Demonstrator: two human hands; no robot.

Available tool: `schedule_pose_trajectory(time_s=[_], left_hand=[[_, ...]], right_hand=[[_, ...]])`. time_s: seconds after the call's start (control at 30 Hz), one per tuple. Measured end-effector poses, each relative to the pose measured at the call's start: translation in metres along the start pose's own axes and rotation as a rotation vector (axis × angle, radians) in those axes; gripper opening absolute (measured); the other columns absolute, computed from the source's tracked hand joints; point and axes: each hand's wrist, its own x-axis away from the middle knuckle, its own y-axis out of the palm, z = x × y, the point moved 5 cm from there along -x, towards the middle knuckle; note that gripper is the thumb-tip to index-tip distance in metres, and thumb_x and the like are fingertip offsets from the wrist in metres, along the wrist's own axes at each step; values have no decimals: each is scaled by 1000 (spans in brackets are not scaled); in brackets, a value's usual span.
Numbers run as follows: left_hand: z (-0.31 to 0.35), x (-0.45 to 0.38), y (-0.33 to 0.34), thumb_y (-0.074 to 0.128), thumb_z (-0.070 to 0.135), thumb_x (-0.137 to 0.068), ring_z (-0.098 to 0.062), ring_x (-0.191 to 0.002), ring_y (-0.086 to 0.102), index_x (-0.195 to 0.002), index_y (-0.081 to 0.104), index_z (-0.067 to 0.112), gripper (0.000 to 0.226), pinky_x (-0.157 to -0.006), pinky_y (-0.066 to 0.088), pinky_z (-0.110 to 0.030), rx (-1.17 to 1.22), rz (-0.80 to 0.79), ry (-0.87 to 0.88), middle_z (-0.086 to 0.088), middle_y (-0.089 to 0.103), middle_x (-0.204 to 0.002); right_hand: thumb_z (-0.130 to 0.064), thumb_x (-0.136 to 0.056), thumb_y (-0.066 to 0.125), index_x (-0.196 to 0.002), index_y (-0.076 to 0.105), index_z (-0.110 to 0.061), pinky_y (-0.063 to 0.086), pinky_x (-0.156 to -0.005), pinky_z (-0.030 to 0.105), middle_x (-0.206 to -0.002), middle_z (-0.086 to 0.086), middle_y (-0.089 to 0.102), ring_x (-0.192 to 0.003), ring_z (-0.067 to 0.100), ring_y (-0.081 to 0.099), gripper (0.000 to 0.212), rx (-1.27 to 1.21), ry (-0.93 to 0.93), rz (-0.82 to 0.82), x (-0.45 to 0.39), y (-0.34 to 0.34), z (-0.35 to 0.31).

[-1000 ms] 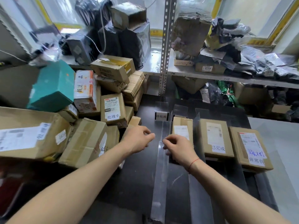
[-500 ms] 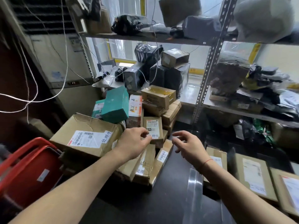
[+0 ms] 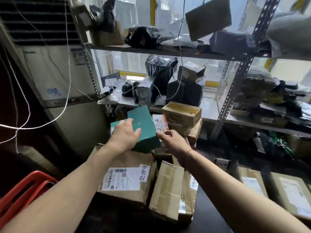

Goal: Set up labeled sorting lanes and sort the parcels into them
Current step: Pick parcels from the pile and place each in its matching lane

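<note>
The green box [image 3: 143, 126] sits tilted on top of the heap of parcels, at about twelve o'clock from the person and just above a big brown carton [image 3: 127, 179] with a white shipping label. The left hand [image 3: 124, 137] lies on the box's near left face, fingers fairly straight and spread, thumb out along the front; whether it has closed on the box I cannot tell. The right hand [image 3: 175, 143] is at the box's lower right corner, at about three o'clock from it, fingers loosely extended and pinching nothing.

The step in hand looks like picking the next parcel from the unsorted heap. The next move calls for both hands to clamp the box by opposite sides, lift it straight off so the cartons beneath do not slide, read its label, then carry it toward four o'clock, where labelled flat parcels [image 3: 252, 185] lie.

At one o'clock a small white-and-orange carton [image 3: 159, 122] leans just beside the box. A red basket [image 3: 25, 190] sits at eight o'clock.
</note>
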Motion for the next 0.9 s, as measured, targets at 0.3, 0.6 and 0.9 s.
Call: schedule_pose_trajectory(time_s=[0.3,0.6,0.9], left_hand=[[-22,-15,21,66,38,-101,-29,-135,51,-148,50,12,57,-109,42,-35,69,-148,-84,-13,55,-148],[-8,5,0,65,68,-92,-16,-110,67,-124,63,22,56,-98,52,-35,578,-9,-85,8,70,-115],[29,7,33,87,39,-79,-26,-95,79,-121,70,16,50,-86,64,-50,1314,-111,-181,-11,79,-112]], right_hand=[[-47,-89,81,-127,65,-18,64,-81,38,-115,8,74,-106,26,73,51,-103,180,-68,-37,32,23],[-37,-78,90,-141,52,-14,54,-91,24,-123,3,58,-112,16,59,77,227,-444,346,4,8,-34],[-59,-80,79,-148,53,-23,44,-100,45,-132,5,55,-121,28,50,81,963,-988,334,61,0,-37]])
